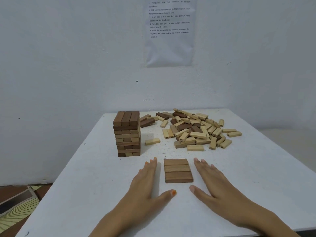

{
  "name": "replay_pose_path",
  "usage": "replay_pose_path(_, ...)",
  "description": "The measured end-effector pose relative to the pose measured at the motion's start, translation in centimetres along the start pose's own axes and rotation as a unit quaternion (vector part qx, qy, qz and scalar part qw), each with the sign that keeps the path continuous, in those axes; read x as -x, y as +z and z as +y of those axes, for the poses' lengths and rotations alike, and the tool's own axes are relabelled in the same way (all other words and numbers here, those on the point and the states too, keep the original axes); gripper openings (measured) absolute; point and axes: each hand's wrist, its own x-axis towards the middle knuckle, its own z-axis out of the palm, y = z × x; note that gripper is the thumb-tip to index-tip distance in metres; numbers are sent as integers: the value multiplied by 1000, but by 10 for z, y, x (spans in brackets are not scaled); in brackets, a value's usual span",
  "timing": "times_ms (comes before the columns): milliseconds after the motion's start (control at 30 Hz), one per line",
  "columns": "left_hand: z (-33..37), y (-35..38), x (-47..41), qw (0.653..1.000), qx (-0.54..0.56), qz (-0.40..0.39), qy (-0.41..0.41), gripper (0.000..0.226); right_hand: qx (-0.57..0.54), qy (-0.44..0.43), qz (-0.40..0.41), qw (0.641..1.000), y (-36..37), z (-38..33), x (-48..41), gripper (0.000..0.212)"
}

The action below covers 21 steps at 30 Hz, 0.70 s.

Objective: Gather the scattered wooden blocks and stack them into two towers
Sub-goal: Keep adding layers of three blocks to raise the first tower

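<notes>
From the head camera, both hands lie flat on a white table (85,168), palms down, fingers stretched out and holding nothing. The left hand (145,187) rests with its fingertips (154,159) pointing away from the person, thumb spread toward the middle. The right hand (213,183) mirrors it, its fingertips (196,160) angled slightly inward and its thumb reaching toward the left thumb. Between the two sets of fingers, just beside them but not touching, sits a flat layer of three brown blocks (177,170) laid side by side, their long sides running crosswise.

Beyond the left fingertips stands a tower (127,134) of brown and lighter blocks, upright and many layers high, with three dark blocks across its top. Past the right fingertips, and well apart from them, a loose pile of blocks (195,130) is scattered across the far part of the table, mostly pale ones with a few dark ones mixed in; some show printed numbers. One pale block (152,141) lies alone between the tower and the pile.

On the wall behind hangs a sheet of paper (169,31) with printed lines, too small to read surely
</notes>
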Motion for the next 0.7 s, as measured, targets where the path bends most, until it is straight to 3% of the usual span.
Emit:
replay_pose_path(100, -5, -10, -7, 996, 89, 12, 20, 102, -110, -1, 1, 994, -8, 3, -2, 84)
replay_pose_path(367, -11, -14, -40, 989, 134, -11, 67, 107, -72, -43, 32, 996, -17, 11, -28, 82)
replay_pose_path(700, -19, -14, -54, 985, 139, 0, 100, 100, -137, -68, 27, 988, -23, 16, -37, 68)
